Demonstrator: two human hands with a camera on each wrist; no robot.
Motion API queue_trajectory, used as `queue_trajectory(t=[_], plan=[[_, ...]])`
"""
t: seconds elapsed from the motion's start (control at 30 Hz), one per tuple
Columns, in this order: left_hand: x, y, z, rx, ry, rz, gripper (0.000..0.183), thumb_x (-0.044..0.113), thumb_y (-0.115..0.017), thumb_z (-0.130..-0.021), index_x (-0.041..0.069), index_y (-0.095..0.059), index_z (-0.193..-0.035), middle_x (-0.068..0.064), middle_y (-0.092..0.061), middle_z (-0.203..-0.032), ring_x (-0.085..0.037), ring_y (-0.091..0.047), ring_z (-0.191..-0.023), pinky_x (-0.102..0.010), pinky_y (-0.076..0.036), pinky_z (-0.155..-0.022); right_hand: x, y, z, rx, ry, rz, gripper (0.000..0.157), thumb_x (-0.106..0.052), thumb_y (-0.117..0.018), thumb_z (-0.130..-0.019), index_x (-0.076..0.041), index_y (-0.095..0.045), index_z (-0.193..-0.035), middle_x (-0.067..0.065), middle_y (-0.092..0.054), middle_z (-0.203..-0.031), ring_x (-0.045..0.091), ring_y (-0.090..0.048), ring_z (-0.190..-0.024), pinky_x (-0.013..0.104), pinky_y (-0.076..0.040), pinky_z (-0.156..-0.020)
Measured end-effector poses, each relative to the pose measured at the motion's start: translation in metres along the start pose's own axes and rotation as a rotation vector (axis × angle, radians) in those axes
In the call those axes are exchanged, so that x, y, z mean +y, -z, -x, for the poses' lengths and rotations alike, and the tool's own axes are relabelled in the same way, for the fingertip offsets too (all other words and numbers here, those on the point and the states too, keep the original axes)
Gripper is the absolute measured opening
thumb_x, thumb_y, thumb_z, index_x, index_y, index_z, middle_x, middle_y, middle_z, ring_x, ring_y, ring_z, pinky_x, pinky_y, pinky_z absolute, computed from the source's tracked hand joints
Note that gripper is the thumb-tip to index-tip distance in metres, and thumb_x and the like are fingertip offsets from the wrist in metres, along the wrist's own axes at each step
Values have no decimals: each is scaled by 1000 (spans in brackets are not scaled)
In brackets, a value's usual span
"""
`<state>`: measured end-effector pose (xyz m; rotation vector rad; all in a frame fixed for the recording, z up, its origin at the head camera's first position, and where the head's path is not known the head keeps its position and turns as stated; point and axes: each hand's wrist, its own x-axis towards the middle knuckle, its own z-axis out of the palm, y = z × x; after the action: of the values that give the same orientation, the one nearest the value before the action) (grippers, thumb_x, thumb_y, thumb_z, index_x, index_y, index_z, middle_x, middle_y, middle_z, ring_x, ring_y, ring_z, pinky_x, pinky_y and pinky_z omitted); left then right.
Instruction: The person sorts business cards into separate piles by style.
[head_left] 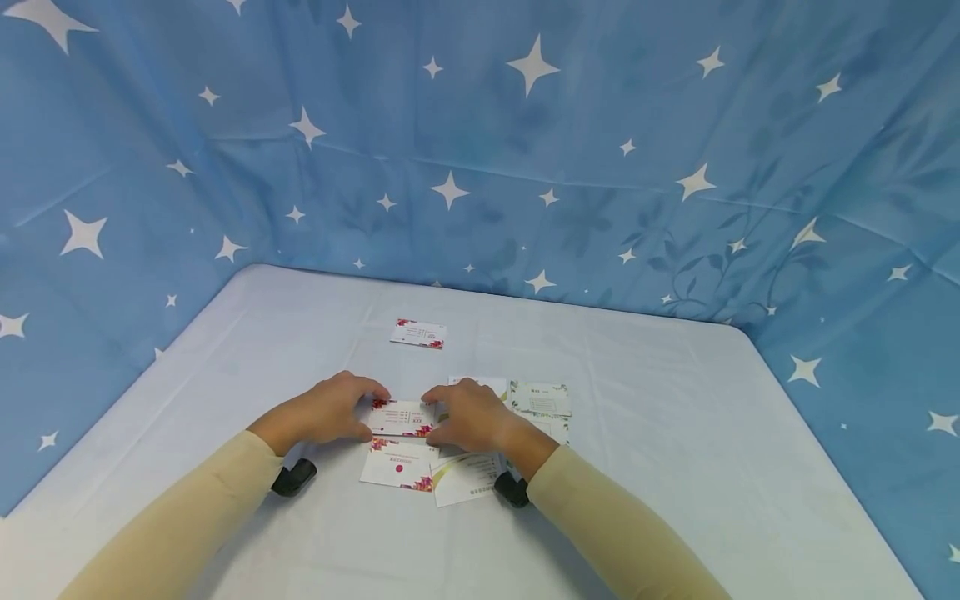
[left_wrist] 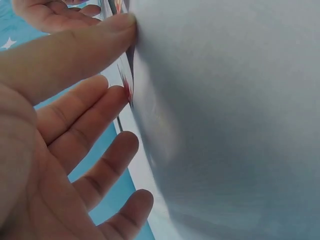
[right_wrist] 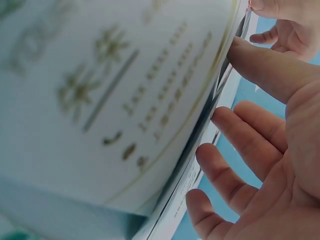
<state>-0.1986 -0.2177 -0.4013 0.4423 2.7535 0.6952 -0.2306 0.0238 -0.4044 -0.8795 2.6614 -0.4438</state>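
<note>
A white business card (head_left: 401, 418) with red floral corners lies between my two hands. At its left end, my left hand (head_left: 330, 411) has the thumb by the near corner and fingertips by the far corner. My right hand (head_left: 474, 414) holds the right end the same way, thumb near and index finger far. In the left wrist view the thumb (left_wrist: 107, 40) and fingers reach the card's edge. Just below lies a second red-cornered card (head_left: 397, 465). Beside it is a gold-striped card (head_left: 463, 479), partly under my right forearm; its print (right_wrist: 140, 100) fills the right wrist view.
Another red-cornered card (head_left: 418, 333) lies farther back on the white table (head_left: 637, 400). To the right are green-leaf cards (head_left: 542, 398), partly hidden by my right wrist. A blue star-patterned curtain (head_left: 495, 150) hangs behind the table and at its sides.
</note>
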Motion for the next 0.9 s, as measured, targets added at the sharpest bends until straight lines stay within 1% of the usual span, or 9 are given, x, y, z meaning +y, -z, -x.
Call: queue_trajectory(t=[0.27, 0.47, 0.63, 0.73, 0.9], plan=[[-6, -3, 0, 32, -7, 74, 50, 11, -85, -79, 10, -66, -124, -6, -61, -126, -31, -49, -119, -51, -41, -102, -4, -1, 1, 13, -16, -2, 60, -39, -79, -84, -22, -61, -139, -2, -60, -133, 22, -50, -120, 43, -40, -101], [-6, -1, 2, 60, 17, 119, 47, 13, -85, -80, 15, -66, -123, -9, -58, -128, -34, -49, -121, -54, -42, -100, -4, 0, 0, 35, -4, 10, 57, -36, -79, -85, -19, -63, -137, -4, -63, -127, 19, -51, -113, 40, -41, -98], [-6, 2, 1, 65, 17, 131, 47, 14, -84, -81, 16, -65, -124, -13, -57, -132, -36, -48, -123, -57, -40, -101, -1, 0, 0, 51, -10, -32, 56, -36, -80, -84, -20, -64, -135, -5, -63, -121, 18, -50, -109, 39, -42, -94], [-5, 5, 0, 72, 27, 143, 47, 15, -83, -82, 17, -64, -125, -15, -55, -135, -37, -46, -126, -59, -38, -102, 1, 2, -1, 68, 0, -58, 54, -35, -79, -84, -19, -64, -133, -4, -63, -122, 19, -50, -111, 39, -42, -96], [-4, 11, -2, 89, 57, 186, 44, 16, -81, -85, 20, -63, -125, -17, -54, -136, -38, -46, -125, -60, -38, -101, 3, 11, -2, 82, -2, -97, 51, -31, -76, -87, -18, -63, -135, -2, -61, -130, 20, -50, -121, 41, -41, -102]])
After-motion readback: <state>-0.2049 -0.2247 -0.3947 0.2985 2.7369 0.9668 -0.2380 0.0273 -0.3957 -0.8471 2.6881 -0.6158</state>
